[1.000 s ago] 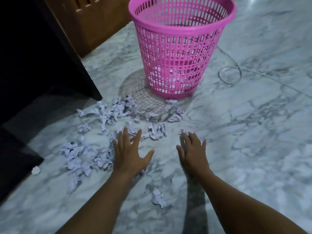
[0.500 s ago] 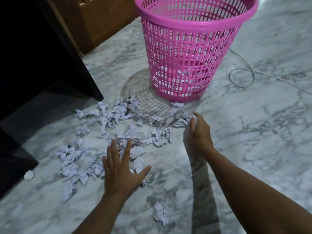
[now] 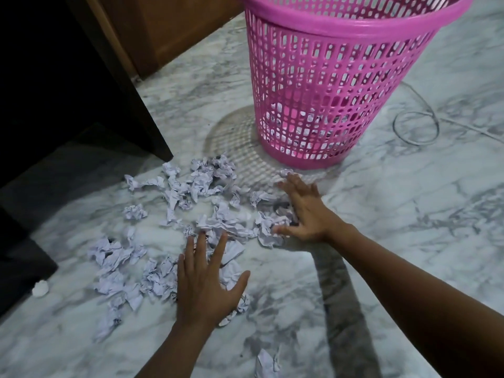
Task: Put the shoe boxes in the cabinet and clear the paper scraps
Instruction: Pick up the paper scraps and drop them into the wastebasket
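Crumpled white paper scraps (image 3: 201, 184) lie scattered on the grey-veined marble floor (image 3: 395, 241), at seven o'clock from the pink plastic lattice basket (image 3: 327, 77). The basket stands upright, and a few more scraps show through its lower wall. The left hand (image 3: 207, 287) lies flat on the nearest scraps with fingers spread. The right hand (image 3: 305, 211), fingers straight, presses the pile's three o'clock edge and grips nothing.

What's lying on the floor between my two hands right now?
In the head view, crumpled paper scraps fill the stretch between the left hand and the right hand.

Two grips (image 3: 203, 290) (image 3: 305, 214), one pink basket (image 3: 327, 77), one cable (image 3: 394, 127), dozens of paper scraps (image 3: 201, 184)
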`<state>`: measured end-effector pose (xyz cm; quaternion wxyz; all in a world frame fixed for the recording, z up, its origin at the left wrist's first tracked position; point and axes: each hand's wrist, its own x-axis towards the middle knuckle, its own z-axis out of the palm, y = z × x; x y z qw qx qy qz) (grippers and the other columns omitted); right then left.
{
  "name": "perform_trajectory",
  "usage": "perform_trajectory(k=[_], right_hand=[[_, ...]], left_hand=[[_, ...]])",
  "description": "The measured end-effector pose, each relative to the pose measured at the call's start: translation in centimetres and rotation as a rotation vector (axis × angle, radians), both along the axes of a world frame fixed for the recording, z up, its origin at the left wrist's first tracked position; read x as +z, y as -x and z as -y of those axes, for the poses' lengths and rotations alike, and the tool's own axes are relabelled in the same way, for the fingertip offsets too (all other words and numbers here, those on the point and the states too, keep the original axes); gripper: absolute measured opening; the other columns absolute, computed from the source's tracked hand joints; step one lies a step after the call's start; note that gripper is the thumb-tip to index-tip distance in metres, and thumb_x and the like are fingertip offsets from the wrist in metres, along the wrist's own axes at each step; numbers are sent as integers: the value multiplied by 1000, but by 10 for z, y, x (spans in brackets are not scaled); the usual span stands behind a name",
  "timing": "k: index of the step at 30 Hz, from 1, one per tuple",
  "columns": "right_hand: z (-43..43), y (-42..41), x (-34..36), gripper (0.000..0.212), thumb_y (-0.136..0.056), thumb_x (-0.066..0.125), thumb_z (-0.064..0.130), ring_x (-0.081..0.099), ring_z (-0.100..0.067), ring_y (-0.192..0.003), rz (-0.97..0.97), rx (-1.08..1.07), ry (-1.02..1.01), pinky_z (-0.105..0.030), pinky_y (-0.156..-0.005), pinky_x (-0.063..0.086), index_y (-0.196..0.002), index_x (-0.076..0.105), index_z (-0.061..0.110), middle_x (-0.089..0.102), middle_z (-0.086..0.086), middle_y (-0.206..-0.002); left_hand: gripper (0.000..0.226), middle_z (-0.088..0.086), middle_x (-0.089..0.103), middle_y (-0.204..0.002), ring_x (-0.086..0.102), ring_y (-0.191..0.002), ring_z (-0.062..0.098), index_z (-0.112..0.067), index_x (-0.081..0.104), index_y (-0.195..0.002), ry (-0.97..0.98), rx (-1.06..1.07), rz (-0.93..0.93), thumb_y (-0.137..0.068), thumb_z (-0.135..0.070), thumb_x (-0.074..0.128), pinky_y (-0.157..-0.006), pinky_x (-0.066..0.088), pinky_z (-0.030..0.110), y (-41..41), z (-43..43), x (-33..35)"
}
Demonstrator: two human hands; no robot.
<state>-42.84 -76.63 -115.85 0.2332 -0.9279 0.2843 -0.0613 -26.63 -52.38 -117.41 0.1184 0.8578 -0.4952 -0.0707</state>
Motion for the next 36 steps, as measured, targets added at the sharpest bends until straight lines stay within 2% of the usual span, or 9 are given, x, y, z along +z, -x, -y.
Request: perform_trajectory(k=[3,5,8,10,13,17,22,30,36], right_hand=[[-11,-17,-4,115,-64,31,95,-24,-34,-147,-49,132,151,-69,-112,-11,-156,1,33,-21,-12,-162],[-12,-27,-3,118,-62,27,97,-23,-40,-146,-115,221,303,-70,-111,-11,-157,4,30,-20,-20,-161],[-3,-43,1,112,-65,35,93,-14,-41,-148,-155,341,432,-69,-112,-8,-157,12,32,-8,-21,-163],[-1,-52,2,98,-74,38,87,-9,-35,-151,-173,418,366,-64,-115,-9,-155,15,38,-1,-11,-165],[-13,-59,-1,70,-87,44,69,22,-28,-148,-90,448,171,-55,-119,16,-148,37,34,30,-4,-159],[-32,-60,-10,47,-79,66,31,56,-27,-110,90,375,154,-43,-91,48,-124,62,17,62,-8,-122],[-58,-53,-13,49,-55,72,-1,62,-28,-76,211,238,164,-30,-55,48,-102,71,13,68,-6,-86],[-74,-48,-8,40,-58,88,10,66,-23,-73,278,-105,-129,-29,-64,50,-95,75,14,72,-8,-86],[-74,-41,21,14,-72,81,11,64,-9,-70,348,-306,-270,-20,-65,46,-85,75,11,75,-3,-80]], left_hand=[[81,8,33,-156,21,-148,30,-39,35,-149,10,-15,29,-77,-74,46,-115,27,52,0,0,-1],[74,11,41,-151,28,-144,33,-35,44,-145,51,-37,46,-78,-69,49,-113,32,53,0,-1,-2],[66,13,49,-143,37,-139,35,-31,54,-139,104,-59,72,-80,-61,52,-109,37,53,0,-1,-5],[59,12,53,-138,42,-134,35,-30,59,-133,124,-55,71,-81,-57,52,-107,38,53,-1,-1,-6],[46,10,57,-131,49,-126,36,-27,67,-119,165,-65,62,-81,-49,54,-97,43,51,1,-2,-11],[37,6,60,-122,50,-119,32,-25,69,-108,213,-75,73,-79,-43,56,-88,44,46,3,-1,-12],[21,6,59,-94,57,-93,31,-16,67,-88,291,-115,122,-77,-33,60,-69,46,38,5,3,-9],[33,6,57,-68,58,-60,28,-15,64,-70,162,-215,132,-49,-27,87,-46,45,29,2,16,3],[23,-3,58,-75,60,-70,24,-20,58,-74,188,-52,-238,-68,-32,77,-53,45,31,-3,26,32]])
